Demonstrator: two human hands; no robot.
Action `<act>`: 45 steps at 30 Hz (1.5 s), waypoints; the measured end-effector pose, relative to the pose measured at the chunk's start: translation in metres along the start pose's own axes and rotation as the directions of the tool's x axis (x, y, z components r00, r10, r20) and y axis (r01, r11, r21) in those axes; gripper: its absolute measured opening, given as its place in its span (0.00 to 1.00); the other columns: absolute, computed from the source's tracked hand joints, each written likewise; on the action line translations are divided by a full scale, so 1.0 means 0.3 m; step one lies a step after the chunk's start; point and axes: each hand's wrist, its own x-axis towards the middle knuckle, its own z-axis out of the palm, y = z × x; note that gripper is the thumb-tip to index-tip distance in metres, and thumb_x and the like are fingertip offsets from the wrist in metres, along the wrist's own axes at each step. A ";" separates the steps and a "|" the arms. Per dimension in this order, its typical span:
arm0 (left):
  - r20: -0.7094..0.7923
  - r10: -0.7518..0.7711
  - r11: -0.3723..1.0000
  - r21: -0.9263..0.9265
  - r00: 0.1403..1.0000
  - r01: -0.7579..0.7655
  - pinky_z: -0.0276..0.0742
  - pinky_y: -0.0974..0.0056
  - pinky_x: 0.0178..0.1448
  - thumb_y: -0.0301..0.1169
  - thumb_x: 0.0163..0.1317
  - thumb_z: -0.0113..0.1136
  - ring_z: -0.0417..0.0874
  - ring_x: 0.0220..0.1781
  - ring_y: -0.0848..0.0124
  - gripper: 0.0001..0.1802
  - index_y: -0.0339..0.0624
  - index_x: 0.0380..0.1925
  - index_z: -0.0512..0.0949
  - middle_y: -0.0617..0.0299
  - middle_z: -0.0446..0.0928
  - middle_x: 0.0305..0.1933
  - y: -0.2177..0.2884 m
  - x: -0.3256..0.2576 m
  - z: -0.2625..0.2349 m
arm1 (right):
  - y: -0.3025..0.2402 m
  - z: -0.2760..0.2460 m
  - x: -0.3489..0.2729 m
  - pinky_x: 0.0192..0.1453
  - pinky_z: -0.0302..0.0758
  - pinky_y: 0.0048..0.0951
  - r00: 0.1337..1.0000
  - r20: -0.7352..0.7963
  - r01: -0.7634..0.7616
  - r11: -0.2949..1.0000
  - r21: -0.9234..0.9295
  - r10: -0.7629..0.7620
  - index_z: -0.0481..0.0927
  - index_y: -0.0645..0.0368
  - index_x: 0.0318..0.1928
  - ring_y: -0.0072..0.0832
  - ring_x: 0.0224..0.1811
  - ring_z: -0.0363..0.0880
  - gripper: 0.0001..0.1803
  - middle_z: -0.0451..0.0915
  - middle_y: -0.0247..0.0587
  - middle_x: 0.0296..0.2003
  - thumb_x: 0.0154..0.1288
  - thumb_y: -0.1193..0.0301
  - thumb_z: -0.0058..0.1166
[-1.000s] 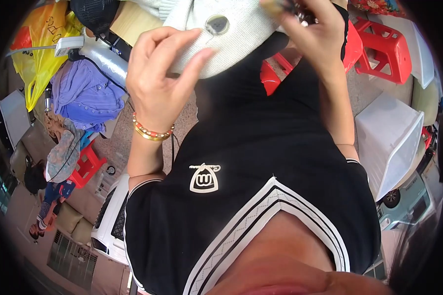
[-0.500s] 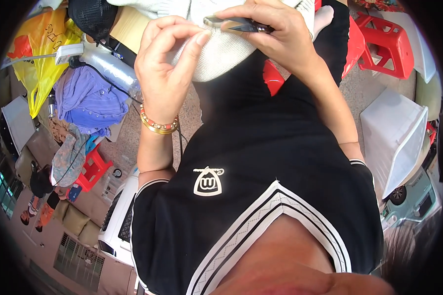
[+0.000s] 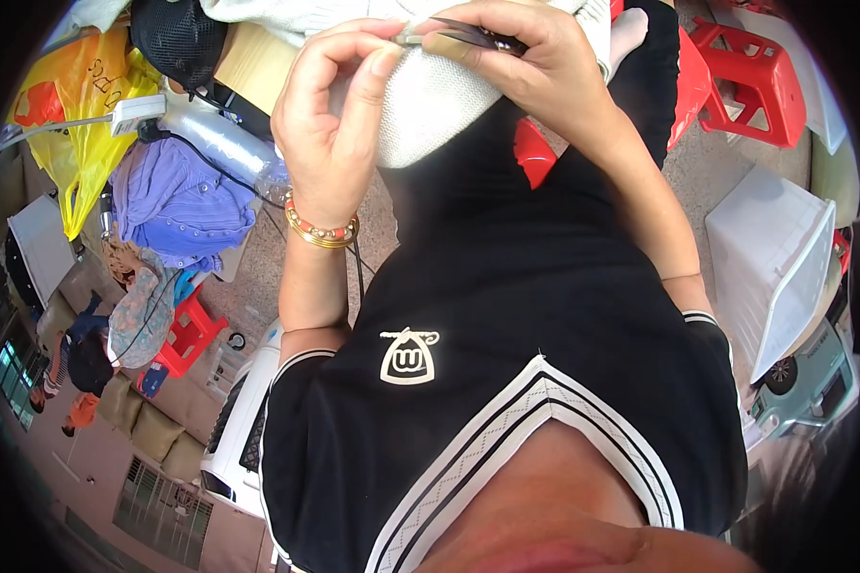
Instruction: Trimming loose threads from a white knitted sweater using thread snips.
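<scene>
A white knitted garment (image 3: 435, 110) lies over my lap at the top of the view. My left hand (image 3: 339, 119), a beaded bracelet and gold bangles at its wrist, pinches the garment's upper edge between thumb and fingertips. Just right of it my right hand (image 3: 549, 72) is closed around small dark thread snips (image 3: 468, 36), their blades pointing left toward the pinched spot. Thumb and index finger of the right hand come close to the left fingertips. A small pale bit shows between the two hands; whether it is thread or fabric edge I cannot make out.
Left of me are a purple garment (image 3: 177, 205), a yellow plastic bag (image 3: 86, 162), a white power strip (image 3: 137, 113) and a black mesh bag (image 3: 177, 43). To the right stand a red stool (image 3: 755, 81) and a translucent white bin (image 3: 769, 258). People sit farther off at the left.
The snips have turned slightly, and their blades look narrower and reach nearer the pinched edge. Both hands stay close together on the garment. The whole view has shifted slightly.
</scene>
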 end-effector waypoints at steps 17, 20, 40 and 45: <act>0.000 -0.083 0.988 -0.130 0.997 0.083 0.74 0.71 0.53 0.23 0.66 0.57 0.80 0.45 0.76 0.04 0.33 0.39 0.78 0.58 0.82 0.45 -0.005 0.010 -0.004 | 0.045 0.012 -0.021 0.32 0.73 0.32 0.739 -0.211 0.569 0.760 -0.314 -0.640 0.80 0.61 0.47 0.37 0.30 0.76 0.17 0.74 0.42 0.31 0.55 0.73 0.64; 0.000 -0.110 0.981 -0.162 0.994 0.109 0.74 0.70 0.54 0.23 0.66 0.57 0.80 0.47 0.75 0.04 0.33 0.39 0.77 0.57 0.82 0.46 -0.010 -0.003 -0.021 | -0.160 -0.029 -0.025 0.32 0.73 0.32 0.999 0.030 0.049 0.913 -0.405 -0.040 0.80 0.60 0.47 0.37 0.30 0.76 0.17 0.74 0.41 0.31 0.55 0.74 0.64; 0.078 -0.061 0.998 0.027 0.995 0.059 0.73 0.66 0.56 0.24 0.61 0.62 0.80 0.49 0.68 0.05 0.34 0.36 0.78 0.54 0.80 0.48 0.011 -0.025 -0.026 | -0.085 -0.002 0.002 0.35 0.74 0.33 0.956 -0.017 0.267 0.888 -0.374 -0.294 0.80 0.61 0.41 0.38 0.33 0.76 0.12 0.72 0.42 0.30 0.55 0.75 0.62; 0.075 0.024 0.990 0.138 0.997 -0.034 0.75 0.65 0.53 0.25 0.60 0.63 0.81 0.47 0.66 0.05 0.34 0.34 0.79 0.54 0.81 0.47 0.005 -0.027 -0.036 | -0.224 -0.023 0.010 0.36 0.74 0.33 0.995 0.095 0.006 0.899 -0.439 0.040 0.80 0.61 0.41 0.38 0.33 0.76 0.12 0.72 0.42 0.30 0.55 0.74 0.62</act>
